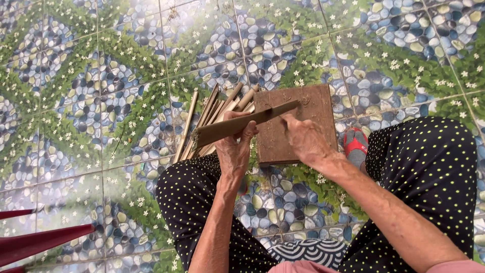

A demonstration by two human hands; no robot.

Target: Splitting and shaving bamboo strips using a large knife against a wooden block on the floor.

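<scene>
My left hand (pixel 234 151) grips a long flat brown blade (pixel 242 125), held level and pointing right over a square wooden block (pixel 313 103) on the tiled floor. My right hand (pixel 304 137) rests on the block with its fingers curled just under the blade's tip. Whether they pinch something small is hidden. A bundle of thin bamboo sticks (pixel 214 107) lies on the floor behind my left hand, left of the block.
My knees in dark dotted trousers (pixel 429 162) frame the block on both sides. A red sandal (pixel 356 144) shows by the right knee. Dark red bars (pixel 40 241) stick in from the lower left. The floor is patterned tile (pixel 101 76).
</scene>
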